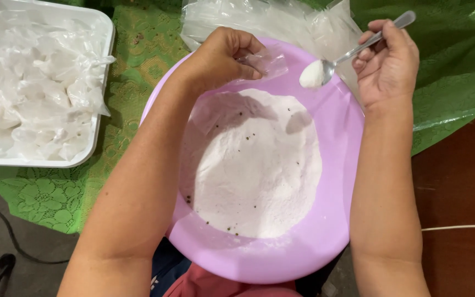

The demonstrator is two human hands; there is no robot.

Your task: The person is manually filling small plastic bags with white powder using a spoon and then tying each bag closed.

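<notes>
Closest to the camera, a lilac plastic basin (325, 242) rests on the person's lap, holding a wide mound of white powder (254, 170) flecked with small dark specks. Both forearms reach over it from the near edge. Above the far rim, the left hand (221, 58) pinches a small clear plastic bag (268, 61), thumb and fingers (248, 71) clamped on its mouth. Just beside it, the right hand (388, 63) grips a metal spoon (353, 52) by the handle, fingers closed around it, the bowl heaped with powder and level with the bag's opening but not yet inside it.

The heaped spoonful looks likely to shed powder if the spoon tilts early, or if the limp bag mouth folds shut under so light a pinch; most of a spill would probably land back in the basin, though some could drop past the rim.

Further off, a white tray (103, 33) of filled, tied bags sits at the left on a green patterned cloth (138, 60), and a stack of empty clear bags (232, 19) lies beyond the basin.
</notes>
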